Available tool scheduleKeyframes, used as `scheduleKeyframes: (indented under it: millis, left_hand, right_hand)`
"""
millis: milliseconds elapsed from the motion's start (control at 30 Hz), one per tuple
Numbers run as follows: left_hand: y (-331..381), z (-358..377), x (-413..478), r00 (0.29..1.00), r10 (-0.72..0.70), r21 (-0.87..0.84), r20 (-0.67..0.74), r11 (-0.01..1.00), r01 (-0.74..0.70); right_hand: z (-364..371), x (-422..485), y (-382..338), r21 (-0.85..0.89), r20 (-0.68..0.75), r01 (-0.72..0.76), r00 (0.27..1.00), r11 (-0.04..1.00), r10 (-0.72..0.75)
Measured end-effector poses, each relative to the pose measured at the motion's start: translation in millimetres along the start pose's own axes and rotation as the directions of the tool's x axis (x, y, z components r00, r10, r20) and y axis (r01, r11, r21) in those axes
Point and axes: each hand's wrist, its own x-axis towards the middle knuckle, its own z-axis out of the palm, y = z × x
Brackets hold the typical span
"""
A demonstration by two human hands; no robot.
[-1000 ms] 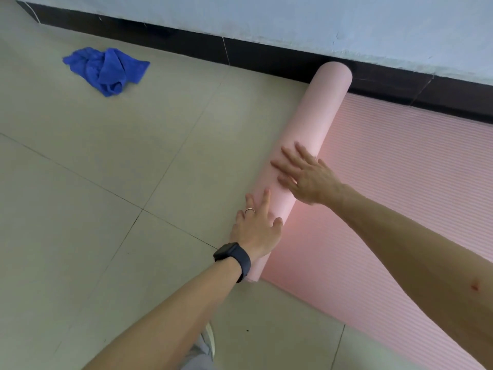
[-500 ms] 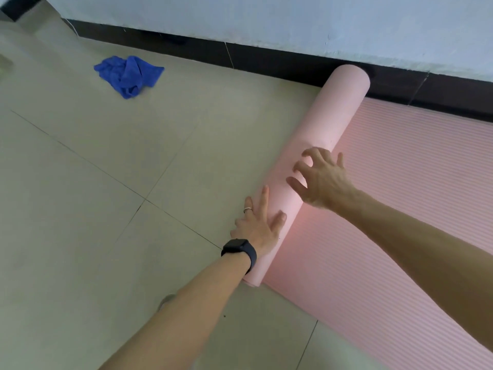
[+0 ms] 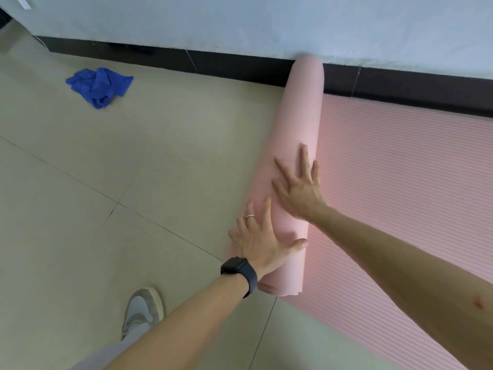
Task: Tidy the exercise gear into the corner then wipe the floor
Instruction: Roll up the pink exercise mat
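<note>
A pink exercise mat lies on the tiled floor, partly rolled. Its rolled part (image 3: pixel 301 121) runs from near me up to the wall's dark skirting, and its flat ribbed part (image 3: pixel 400 188) spreads out to the right. My left hand (image 3: pixel 260 240), with a ring and a black watch on the wrist, presses flat on the near end of the roll. My right hand (image 3: pixel 300 189) lies flat on the roll just beyond it, fingers spread and straight. A crumpled blue cloth (image 3: pixel 100 86) sits on the floor at the far left.
A pale wall (image 3: pixel 240 22) with a dark skirting (image 3: pixel 400 86) bounds the far side. Beige floor tiles (image 3: pixel 133 169) stretch to the left of the roll. My grey shoe (image 3: pixel 141 313) stands on the floor near the bottom.
The roll has turned to the right over the flat mat. My right hand, lifted with curled fingers half a second ago, now lies flat on the roll. The view has shifted.
</note>
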Motion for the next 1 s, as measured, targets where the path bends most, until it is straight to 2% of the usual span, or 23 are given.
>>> scheduleKeyframes:
  millis: [67, 100, 167, 233, 267, 333, 467, 533, 633, 767, 833, 867, 900, 933, 967, 1000]
  left_hand:
    - [10, 5, 0, 0.998, -0.056, 0.063, 0.039, 0.997, 0.053]
    - [12, 4, 3, 0.994, -0.100, 0.054, 0.052, 0.994, 0.097]
    - [4, -1, 9, 0.984, -0.156, 0.004, 0.087, 0.988, 0.156]
    - [-11, -9, 18, 0.976, -0.138, -0.055, 0.169, 0.987, 0.149]
    - [-19, -16, 22, 0.972, -0.113, -0.082, 0.205, 0.988, 0.132]
    - [-30, -27, 28, 0.970, -0.073, -0.101, 0.233, 0.990, 0.098]
    - [-53, -38, 39, 0.986, -0.062, -0.061, 0.152, 0.996, 0.072]
    - [-69, -37, 45, 0.989, -0.080, -0.042, 0.123, 0.995, 0.085]
    - [-74, -30, 46, 0.991, -0.110, -0.011, 0.075, 0.994, 0.111]
    - [-67, -11, 43, 0.991, -0.135, 0.001, -0.014, 0.991, 0.135]
    - [-68, -6, 45, 0.989, -0.141, 0.003, -0.044, 0.990, 0.141]
    - [-68, -5, 45, 0.989, -0.133, 0.032, -0.058, 0.990, 0.135]
    - [-67, -5, 44, 0.990, -0.120, 0.067, -0.073, 0.990, 0.125]
    - [-65, -2, 42, 0.990, -0.105, 0.099, -0.090, 0.989, 0.114]
    - [-61, 0, 40, 0.990, -0.090, 0.133, -0.112, 0.986, 0.105]
    - [-58, 5, 37, 0.987, -0.073, 0.177, -0.140, 0.979, 0.098]
  right_hand:
    - [0, -11, -13, 0.264, 0.048, -0.222, 0.975, 0.939, 0.217]
    - [-2, -14, -20, 0.336, 0.073, -0.302, 0.953, 0.892, 0.295]
    - [-5, -16, -29, 0.426, 0.132, -0.454, 0.887, 0.782, 0.443]
    - [-7, -10, -33, 0.491, 0.243, -0.607, 0.784, 0.625, 0.571]
    - [-8, -7, -37, 0.488, 0.291, -0.653, 0.747, 0.578, 0.598]
    - [-3, 0, -43, 0.503, 0.352, -0.688, 0.715, 0.522, 0.603]
    - [16, 11, -58, 0.751, 0.399, -0.580, 0.780, 0.316, 0.482]
    - [26, 16, -61, 0.796, 0.394, -0.536, 0.812, 0.281, 0.430]
    - [34, 23, -53, 0.780, 0.372, -0.501, 0.853, 0.375, 0.366]
    - [30, 24, -50, 0.712, 0.382, -0.539, 0.835, 0.450, 0.397]
    - [25, 23, -55, 0.569, 0.273, -0.542, 0.834, 0.618, 0.480]
    - [21, 22, -58, 0.454, 0.162, -0.503, 0.858, 0.736, 0.487]
    - [16, 23, -60, 0.308, 0.022, -0.414, 0.903, 0.857, 0.428]
    - [11, 24, -62, 0.131, -0.109, -0.277, 0.950, 0.952, 0.292]
    - [4, 25, -63, -0.051, -0.171, -0.117, 0.979, 0.992, 0.106]
    - [-2, 26, -62, -0.206, -0.134, 0.032, 0.989, 0.978, -0.061]
